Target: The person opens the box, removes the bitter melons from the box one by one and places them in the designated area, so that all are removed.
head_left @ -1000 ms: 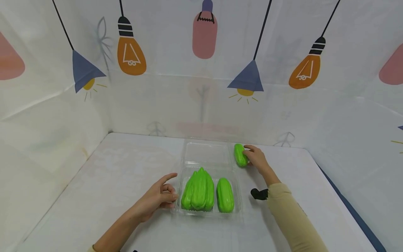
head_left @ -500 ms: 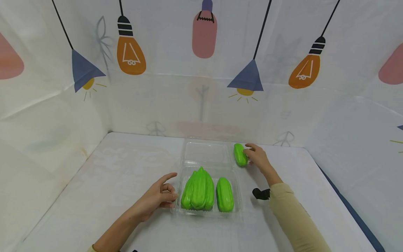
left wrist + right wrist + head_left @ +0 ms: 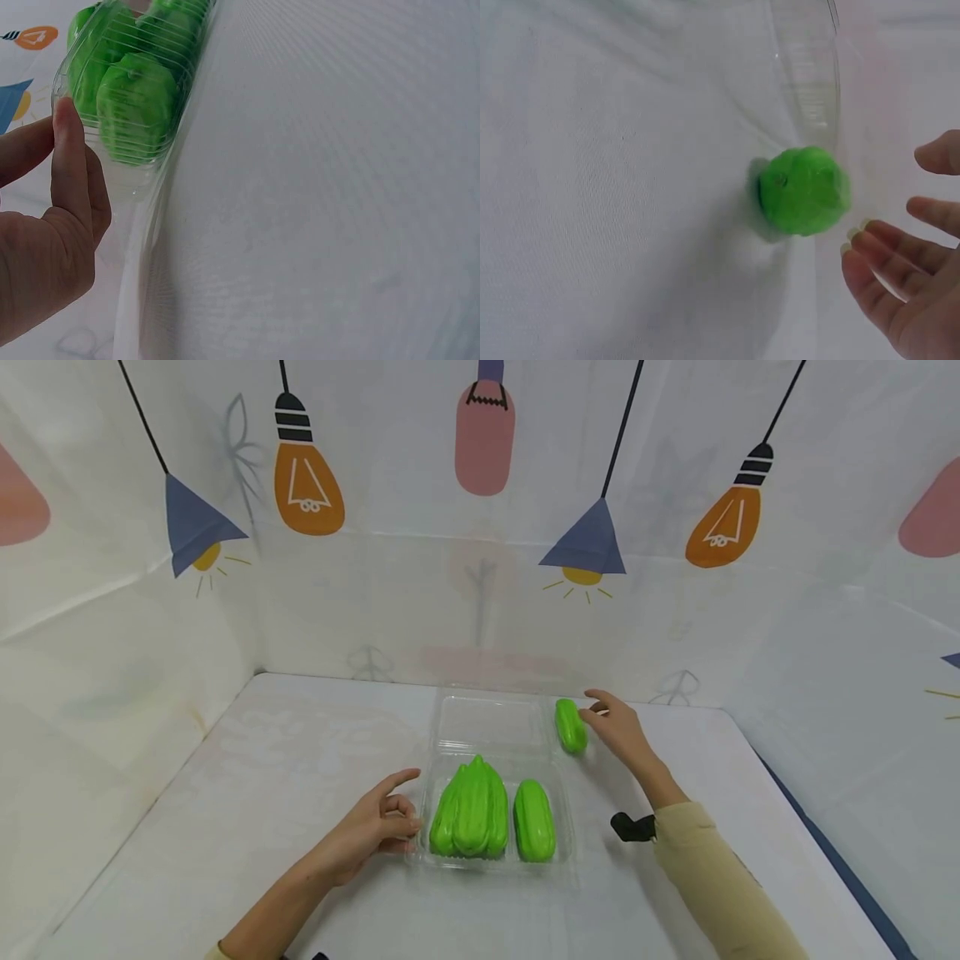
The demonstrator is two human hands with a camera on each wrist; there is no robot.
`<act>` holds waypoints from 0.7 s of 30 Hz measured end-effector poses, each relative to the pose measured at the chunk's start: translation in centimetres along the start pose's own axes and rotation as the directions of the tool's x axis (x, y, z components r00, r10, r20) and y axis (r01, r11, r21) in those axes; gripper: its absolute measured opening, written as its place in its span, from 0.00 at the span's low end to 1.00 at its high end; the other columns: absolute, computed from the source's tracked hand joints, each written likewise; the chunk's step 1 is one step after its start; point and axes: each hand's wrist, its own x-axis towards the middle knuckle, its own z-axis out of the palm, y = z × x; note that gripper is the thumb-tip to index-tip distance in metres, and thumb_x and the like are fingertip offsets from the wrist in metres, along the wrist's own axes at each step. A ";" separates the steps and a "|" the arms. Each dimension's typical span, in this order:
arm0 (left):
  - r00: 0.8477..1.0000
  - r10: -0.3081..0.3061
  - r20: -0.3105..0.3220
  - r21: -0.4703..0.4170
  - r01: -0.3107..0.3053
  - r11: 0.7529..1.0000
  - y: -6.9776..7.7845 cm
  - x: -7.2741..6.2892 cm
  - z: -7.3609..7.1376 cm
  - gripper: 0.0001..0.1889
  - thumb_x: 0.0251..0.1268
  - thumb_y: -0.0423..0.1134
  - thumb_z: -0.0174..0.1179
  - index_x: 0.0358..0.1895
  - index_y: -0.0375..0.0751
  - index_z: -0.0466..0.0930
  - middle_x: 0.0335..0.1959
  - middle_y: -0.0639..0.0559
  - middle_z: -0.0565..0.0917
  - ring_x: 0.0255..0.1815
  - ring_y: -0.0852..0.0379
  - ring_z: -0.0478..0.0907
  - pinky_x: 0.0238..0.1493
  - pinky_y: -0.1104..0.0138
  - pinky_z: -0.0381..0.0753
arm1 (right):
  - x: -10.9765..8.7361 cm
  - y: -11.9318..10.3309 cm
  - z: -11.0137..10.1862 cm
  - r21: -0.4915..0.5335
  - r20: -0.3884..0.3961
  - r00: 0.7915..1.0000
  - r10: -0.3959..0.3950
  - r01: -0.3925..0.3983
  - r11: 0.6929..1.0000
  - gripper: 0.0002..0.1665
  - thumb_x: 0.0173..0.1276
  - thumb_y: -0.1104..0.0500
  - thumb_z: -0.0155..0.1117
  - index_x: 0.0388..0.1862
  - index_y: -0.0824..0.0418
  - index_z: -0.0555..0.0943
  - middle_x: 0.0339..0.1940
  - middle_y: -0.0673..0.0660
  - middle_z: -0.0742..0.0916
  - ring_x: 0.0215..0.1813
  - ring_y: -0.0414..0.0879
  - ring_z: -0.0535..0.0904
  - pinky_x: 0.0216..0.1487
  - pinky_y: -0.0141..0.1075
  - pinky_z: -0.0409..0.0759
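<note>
A clear plastic clamshell container lies on the table with its lid folded back. In its left part sit several glossy green ribbed, cucumber-like vegetables bunched together; a single green vegetable lies at its right. My left hand pinches the container's left rim, with thumb and fingertips on the edge in the left wrist view. Beside the lid, one more green vegetable lies on the table. My right hand is just right of it, fingers spread and apart from it in the right wrist view.
The white table is enclosed by pale fabric walls printed with lamps and bulbs. Its back edge runs close behind the lid and the loose vegetable. A black strap piece sticks out at my right wrist.
My right hand has drawn back to the right from the loose green vegetable, its fingers coming off it. The vegetable stays beside the lid. My left hand keeps its place at the container's rim.
</note>
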 end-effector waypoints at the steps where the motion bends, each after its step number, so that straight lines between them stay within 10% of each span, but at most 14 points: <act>1: 1.000 0.001 -0.001 0.002 -0.001 1.000 0.0 0.0 0.0 0.41 0.67 0.33 0.61 0.78 0.48 0.48 0.35 0.52 0.72 0.36 0.57 0.76 0.39 0.65 0.85 | -0.1 -0.2 0.0 -0.002 0.000 1.000 -0.009 0.009 1.000 0.33 0.74 0.47 0.54 0.73 0.59 0.68 0.58 0.67 0.81 0.59 0.62 0.78 0.50 0.50 0.81; 21: 1.000 0.004 -0.003 0.004 -0.004 1.000 0.0 0.0 -0.1 0.42 0.66 0.35 0.63 0.79 0.49 0.49 0.36 0.51 0.73 0.38 0.56 0.76 0.40 0.64 0.86 | -4.5 -6.4 0.6 0.026 0.118 0.962 -0.246 0.245 0.969 0.30 0.72 0.48 0.61 0.70 0.53 0.72 0.50 0.59 0.86 0.50 0.52 0.82 0.40 0.38 0.80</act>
